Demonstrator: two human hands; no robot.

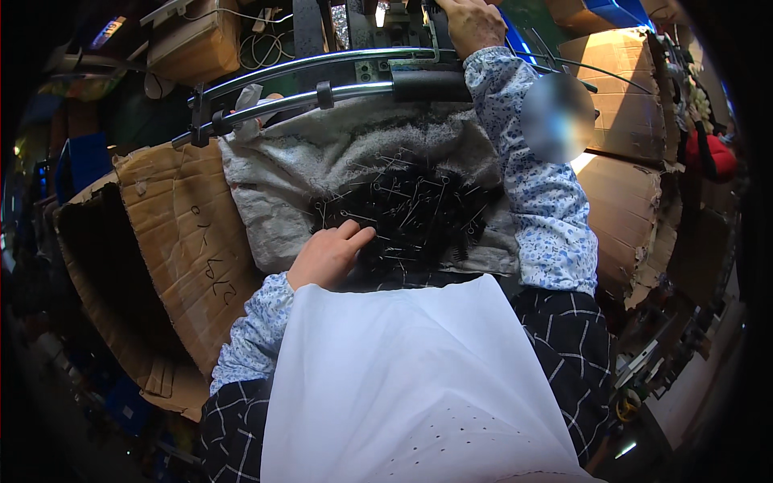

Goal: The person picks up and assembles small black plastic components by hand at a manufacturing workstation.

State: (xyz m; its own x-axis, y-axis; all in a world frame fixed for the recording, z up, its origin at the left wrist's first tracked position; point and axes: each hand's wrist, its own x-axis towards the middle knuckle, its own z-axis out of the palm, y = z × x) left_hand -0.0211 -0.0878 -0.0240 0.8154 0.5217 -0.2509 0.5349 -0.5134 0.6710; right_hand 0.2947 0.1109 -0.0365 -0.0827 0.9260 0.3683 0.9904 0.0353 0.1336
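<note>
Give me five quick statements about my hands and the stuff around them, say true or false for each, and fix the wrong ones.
1. The left hand is at the near left edge of the dark pile of thin metal pieces. True.
2. The right hand is deep in that pile. False: the right hand is up by the metal bars, near the top of the picture.
3. The pile lies on a greyish cloth. True.
4. Both sleeves are plain black. False: the sleeves are white with a blue pattern.
5. An open cardboard box stands left of the cloth. True.
</note>
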